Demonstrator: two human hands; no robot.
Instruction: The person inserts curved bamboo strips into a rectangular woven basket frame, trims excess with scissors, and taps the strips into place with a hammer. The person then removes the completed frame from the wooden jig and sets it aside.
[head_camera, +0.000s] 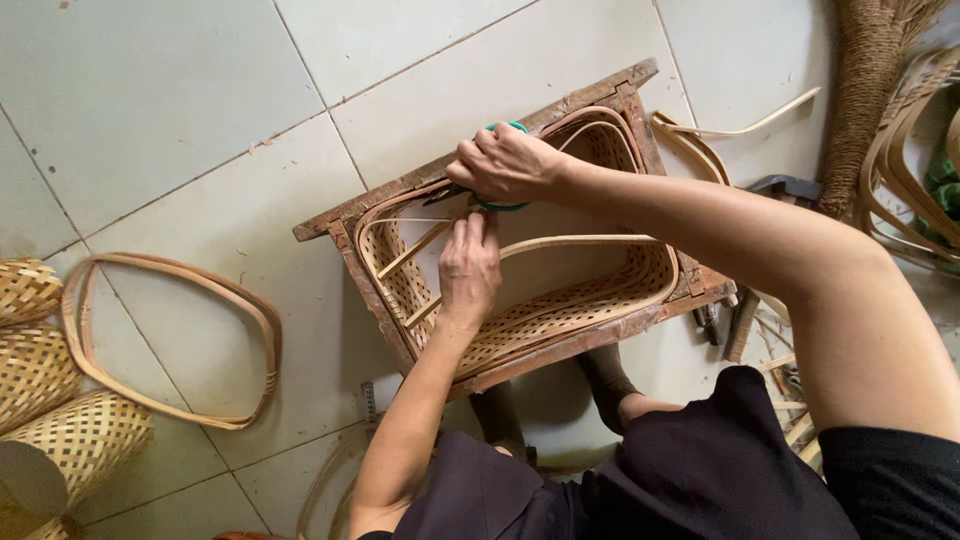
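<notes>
A woven basket (560, 310) sits inside a wooden frame (420, 180) on the floor (200, 90), bamboo hoops (170, 340) lying to its left.

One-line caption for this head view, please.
Right hand works green-handled scissors while left hand pinches a bamboo strip on a woven basket set in a wooden frame.

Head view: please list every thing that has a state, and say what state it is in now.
left hand: pinching a thin bamboo strip at the basket rim
right hand: closed around a green-handled tool
woven basket: unfinished, seated inside the wooden frame
loose bamboo hoop: lying flat on the floor
woven pieces: stacked at left
</notes>
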